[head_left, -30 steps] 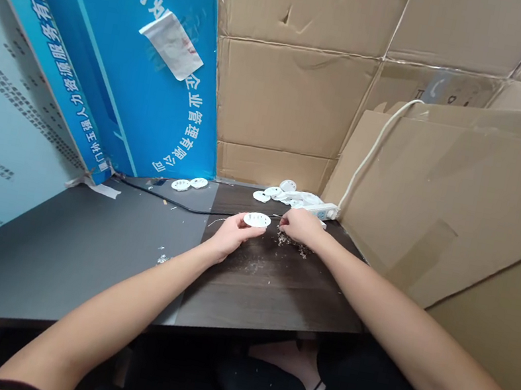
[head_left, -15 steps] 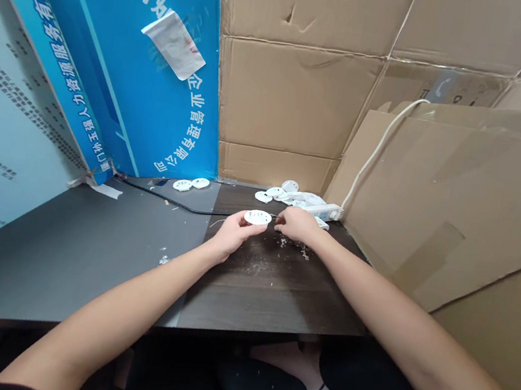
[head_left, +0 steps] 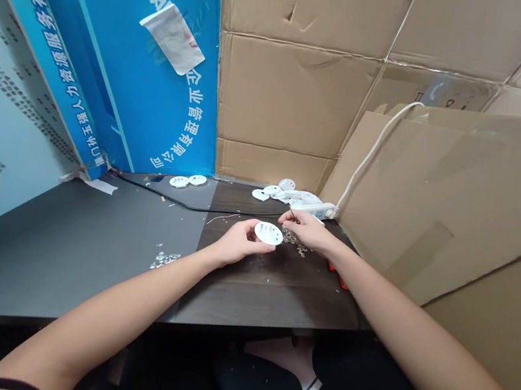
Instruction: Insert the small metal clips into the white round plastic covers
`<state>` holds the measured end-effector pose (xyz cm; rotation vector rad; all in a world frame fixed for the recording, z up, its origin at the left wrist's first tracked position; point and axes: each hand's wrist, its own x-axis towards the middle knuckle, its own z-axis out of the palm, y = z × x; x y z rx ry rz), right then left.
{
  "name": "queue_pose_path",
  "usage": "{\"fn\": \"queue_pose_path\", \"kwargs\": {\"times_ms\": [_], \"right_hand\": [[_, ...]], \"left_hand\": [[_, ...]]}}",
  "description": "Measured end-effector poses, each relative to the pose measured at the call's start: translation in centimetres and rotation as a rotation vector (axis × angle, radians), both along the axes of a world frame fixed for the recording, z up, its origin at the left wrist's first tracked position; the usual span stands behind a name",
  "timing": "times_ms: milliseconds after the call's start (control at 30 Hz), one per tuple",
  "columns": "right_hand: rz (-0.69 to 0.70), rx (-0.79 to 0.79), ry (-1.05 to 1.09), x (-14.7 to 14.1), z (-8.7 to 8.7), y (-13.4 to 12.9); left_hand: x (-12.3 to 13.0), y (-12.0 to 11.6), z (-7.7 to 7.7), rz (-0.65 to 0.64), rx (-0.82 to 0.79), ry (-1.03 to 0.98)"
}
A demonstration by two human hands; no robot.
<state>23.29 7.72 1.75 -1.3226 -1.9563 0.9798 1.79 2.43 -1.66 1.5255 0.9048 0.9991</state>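
My left hand grips a round white disc by its edge, thumb below and fingers behind. The disc is tilted toward me and has small dark marks and slots on its face. To its right, my right hand is closed in a pinch. A thin dark tip shows above its fingers, too small to name. Under and beside this hand lies a scatter of small shiny pieces. The two hands are apart, with the right one just beyond the disc's edge.
Several white discs lie at the back beside a white power strip. Two more discs lie left. A black cable crosses the table. Clear bits sit near my left forearm. A red object lies by my right forearm.
My left hand has brought the disc slightly right and closer to me, tilting its face up. My right hand has moved a little right. The red object has come into view beside my right forearm.
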Motion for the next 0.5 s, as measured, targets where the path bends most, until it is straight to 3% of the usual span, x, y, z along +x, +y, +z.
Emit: {"fn": "queue_pose_path", "kwargs": {"times_ms": [100, 200, 300, 500], "right_hand": [[0.03, -0.209, 0.175, 0.4, -0.4, -1.8], [0.082, -0.312, 0.323, 0.1, -0.6, -2.9], [0.084, -0.296, 0.416, -0.4, -0.8, -3.4], [-0.002, -0.094, 0.429, -0.5, -1.1, -4.1]], "left_hand": [[0.1, -0.1, -0.2, -0.038, -0.006, 0.078], [0.0, -0.2, -0.4, -0.11, -0.012, 0.097], [0.1, -0.4, -0.1, -0.181, -0.029, 0.044], [0.5, -1.3, 0.8, -0.203, -0.031, 0.018]]}}
